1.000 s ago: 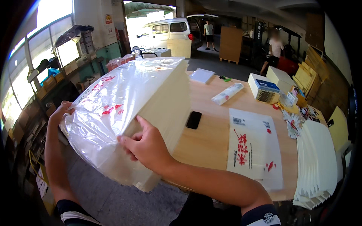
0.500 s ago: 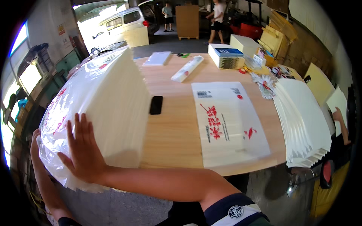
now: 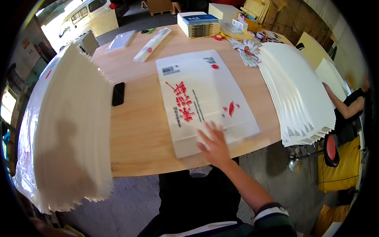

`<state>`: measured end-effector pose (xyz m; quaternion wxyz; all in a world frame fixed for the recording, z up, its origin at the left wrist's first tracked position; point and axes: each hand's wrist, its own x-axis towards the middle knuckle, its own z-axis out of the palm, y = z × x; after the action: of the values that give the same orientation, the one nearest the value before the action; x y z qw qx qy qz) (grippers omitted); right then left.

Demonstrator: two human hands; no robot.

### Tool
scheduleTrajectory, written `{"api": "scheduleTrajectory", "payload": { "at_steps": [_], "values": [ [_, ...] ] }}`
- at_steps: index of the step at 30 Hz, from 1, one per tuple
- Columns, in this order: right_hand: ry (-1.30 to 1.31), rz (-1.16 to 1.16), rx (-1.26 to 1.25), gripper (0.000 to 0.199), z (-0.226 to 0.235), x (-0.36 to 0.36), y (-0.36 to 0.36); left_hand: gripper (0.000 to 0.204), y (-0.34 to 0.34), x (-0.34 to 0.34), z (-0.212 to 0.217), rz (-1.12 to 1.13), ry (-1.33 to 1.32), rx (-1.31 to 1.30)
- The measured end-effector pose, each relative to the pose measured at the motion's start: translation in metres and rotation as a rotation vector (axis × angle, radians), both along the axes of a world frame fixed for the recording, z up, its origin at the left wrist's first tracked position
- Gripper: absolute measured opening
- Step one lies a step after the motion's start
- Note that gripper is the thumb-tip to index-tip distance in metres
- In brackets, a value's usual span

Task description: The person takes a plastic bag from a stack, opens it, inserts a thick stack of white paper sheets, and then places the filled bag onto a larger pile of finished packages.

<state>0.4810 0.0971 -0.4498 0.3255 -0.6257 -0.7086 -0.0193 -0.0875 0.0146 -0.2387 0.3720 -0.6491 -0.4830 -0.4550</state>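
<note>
My right hand lies flat, fingers spread, on the near end of a clear plastic bag with red print that is spread on the wooden table. It holds nothing. At the table's left edge stands a tall thick stack of white bags in a plastic wrap, with its serrated edges toward me. My left hand is hidden; only a bit of forearm shows below that stack.
A black phone lies between the stack and the printed bag. A fanned pile of white sheets fills the right side. Farther back lie a rolled bag and a box pile. Another person's arm is at the right.
My right hand has left the side of the big stack and moved right onto the printed bag. The view has swung right, and my left hand has dropped out of sight.
</note>
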Motion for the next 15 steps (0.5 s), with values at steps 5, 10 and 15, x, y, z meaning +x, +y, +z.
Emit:
{"api": "scheduleTrajectory", "payload": {
  "at_steps": [5, 10, 15],
  "values": [
    [-0.164, -0.173, -0.179, 0.052, -0.046, 0.060, -0.078, 0.014, 0.074, 0.261, -0.100, -0.727, -0.073, -0.742],
    [-0.115, -0.136, -0.191, 0.055, -0.044, 0.069, -0.075, 0.038, 0.107, 0.414, -0.220, -0.872, 0.119, -0.915],
    [-0.102, -0.160, -0.144, 0.054, -0.049, 0.081, -0.075, 0.047, 0.111, 0.454, -0.241, -0.772, 0.223, -0.881]
  ]
}}
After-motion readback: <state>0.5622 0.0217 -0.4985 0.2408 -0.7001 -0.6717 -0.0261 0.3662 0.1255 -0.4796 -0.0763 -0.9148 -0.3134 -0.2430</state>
